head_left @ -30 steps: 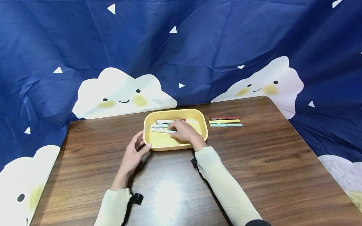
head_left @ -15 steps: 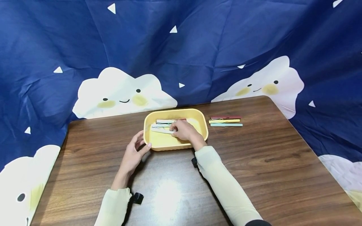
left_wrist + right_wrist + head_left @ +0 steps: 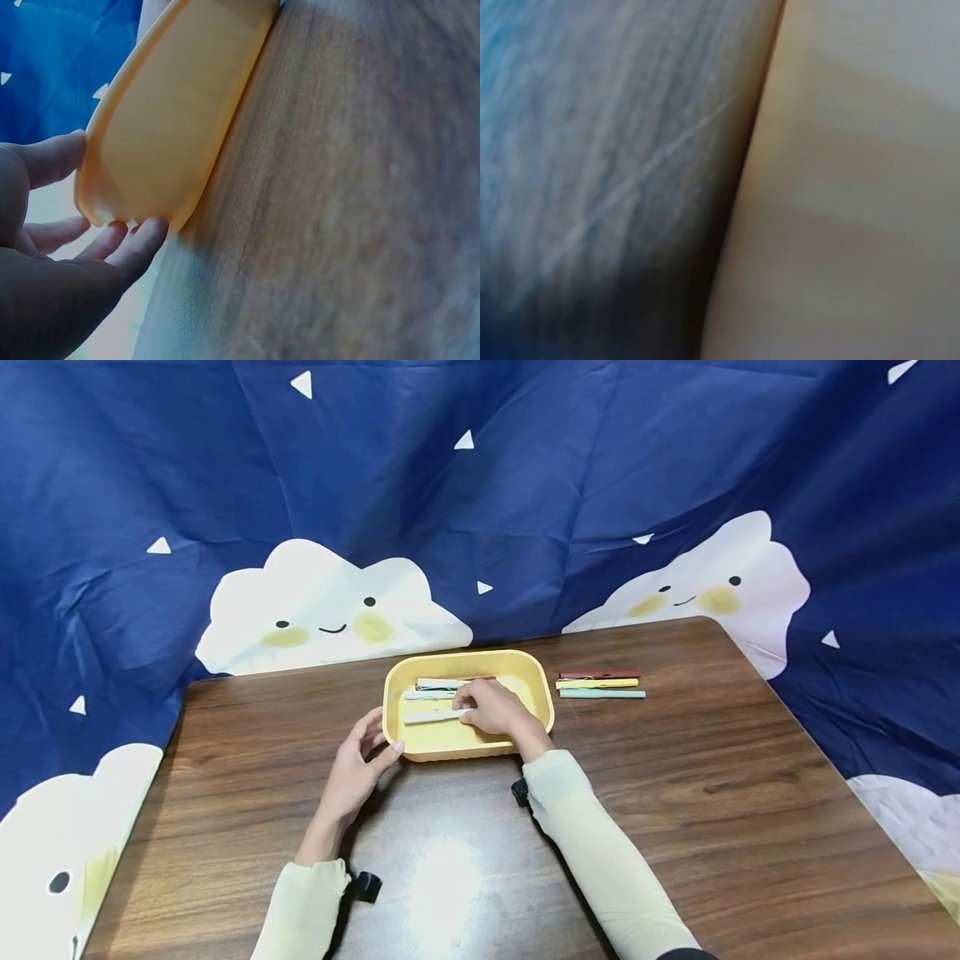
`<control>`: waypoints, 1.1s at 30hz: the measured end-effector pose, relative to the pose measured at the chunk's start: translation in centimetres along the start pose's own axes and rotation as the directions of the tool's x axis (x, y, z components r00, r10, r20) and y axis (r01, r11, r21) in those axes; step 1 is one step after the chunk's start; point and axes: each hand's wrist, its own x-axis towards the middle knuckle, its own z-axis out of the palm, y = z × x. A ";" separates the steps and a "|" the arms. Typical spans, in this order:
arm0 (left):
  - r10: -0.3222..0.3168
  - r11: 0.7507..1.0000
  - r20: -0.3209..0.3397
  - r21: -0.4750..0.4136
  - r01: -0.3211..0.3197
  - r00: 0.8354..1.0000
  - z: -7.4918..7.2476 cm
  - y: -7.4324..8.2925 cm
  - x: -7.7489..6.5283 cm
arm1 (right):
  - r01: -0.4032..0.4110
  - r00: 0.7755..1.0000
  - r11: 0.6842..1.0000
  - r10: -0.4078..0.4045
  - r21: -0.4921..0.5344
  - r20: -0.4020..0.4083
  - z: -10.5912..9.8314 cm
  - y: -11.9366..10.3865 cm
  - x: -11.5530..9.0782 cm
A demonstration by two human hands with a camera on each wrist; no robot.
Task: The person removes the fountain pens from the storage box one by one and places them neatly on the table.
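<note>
A yellow plastic tray [image 3: 442, 753] stands on the wooden table. My left hand [image 3: 358, 762] holds its near left corner, thumb at the rim and fingertips against the end wall, as the left wrist view shows on the tray wall [image 3: 157, 120]. Inside the tray my right hand [image 3: 495, 710] pinches the right end of a white pen [image 3: 431, 717]. Behind that pen lie another pale pen [image 3: 420, 695] and a white pen [image 3: 435, 683], with part of a red pen [image 3: 483, 677] showing. My right hand hides some of their ends.
Right of the tray, a dark red pen [image 3: 607, 674], a yellow pen [image 3: 600, 683] and a light blue pen [image 3: 603, 693] lie side by side. The right wrist view is filled by the blurred tray wall [image 3: 840, 187] and tabletop. A blue cloud-print cloth [image 3: 525, 485] hangs behind the table.
The white pen in my right hand has moved toward the near side of the tray, apart from the other pens, and lies straighter. My left hand stays at the corner.
</note>
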 end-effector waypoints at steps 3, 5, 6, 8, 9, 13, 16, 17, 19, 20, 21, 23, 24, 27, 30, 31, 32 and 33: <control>-0.002 1.000 0.003 0.000 0.002 1.000 0.0 0.0 0.0 | 0.010 1.000 1.000 -0.010 0.016 -0.005 -0.1 0.1 -0.1; -0.004 1.000 0.003 0.002 0.004 1.000 0.0 0.0 0.0 | 0.016 1.000 1.000 -0.016 0.022 -0.010 -0.2 0.1 -0.2; -0.006 1.000 0.003 0.004 0.006 1.000 0.1 0.0 0.0 | 0.017 1.000 1.000 -0.017 0.026 -0.012 -0.3 0.1 -0.2; -0.008 1.000 0.002 0.007 0.008 1.000 0.1 -0.1 0.0 | 0.019 1.000 0.999 -0.018 0.032 -0.017 -0.4 0.1 -0.3; -0.008 1.000 0.002 0.007 0.008 1.000 0.1 0.0 0.0 | 0.020 1.000 0.999 -0.019 0.036 -0.019 -0.5 0.1 -0.4; -0.006 1.000 0.001 0.006 0.006 1.000 0.0 0.0 0.0 | 0.029 0.999 0.998 -0.027 0.049 -0.027 -0.8 0.1 -0.7; -0.007 1.000 0.000 0.006 0.007 1.000 0.0 0.0 0.0 | 0.042 0.999 0.998 -0.040 0.049 -0.036 -1.0 0.1 -1.0; -0.008 1.000 -0.001 0.007 0.008 1.000 0.0 0.0 0.0 | 0.046 0.998 0.998 -0.044 0.048 -0.040 -1.1 0.1 -1.1; -0.008 1.000 0.000 0.007 0.008 1.000 0.0 0.0 0.0 | 0.051 0.998 0.997 -0.049 0.055 -0.051 -1.3 0.2 -1.2; -0.007 1.000 0.000 0.006 0.007 1.000 0.0 0.0 0.0 | 0.053 0.997 0.997 -0.050 0.060 -0.057 -1.4 0.2 -1.3; -0.008 1.000 0.000 0.007 0.008 1.000 0.0 -0.1 0.1 | 0.054 0.997 0.996 -0.050 0.066 -0.062 -1.5 0.2 -1.4; -0.007 1.000 -0.002 0.008 0.007 1.000 0.0 0.0 0.0 | 0.054 0.996 0.996 -0.049 0.077 -0.069 -1.7 0.3 -1.6; -0.007 1.000 -0.002 0.007 0.007 1.000 0.0 0.0 0.0 | 0.054 0.996 0.995 -0.048 0.082 -0.074 -1.8 0.3 -1.7; -0.010 1.000 -0.001 0.009 0.010 1.000 0.0 0.0 0.0 | 0.052 0.995 0.995 -0.045 0.083 -0.088 -2.1 0.4 -2.0; -0.010 1.000 0.001 0.011 0.010 1.000 0.0 0.0 0.0 | 0.062 0.993 0.995 -0.053 0.078 -0.108 -2.4 0.5 -2.3; -0.009 1.000 0.000 0.012 0.009 1.000 0.0 0.0 0.0 | 0.064 0.992 0.995 -0.055 0.081 -0.113 -2.5 0.5 -2.3; -0.010 1.000 0.000 0.013 0.010 1.000 0.0 -0.1 0.0 | 0.068 0.991 0.994 -0.058 0.082 -0.119 -2.6 0.5 -2.4; -0.009 1.000 -0.001 0.015 0.009 1.000 0.0 -0.1 0.0 | 0.072 0.990 0.994 -0.061 0.084 -0.124 -2.8 0.5 -2.5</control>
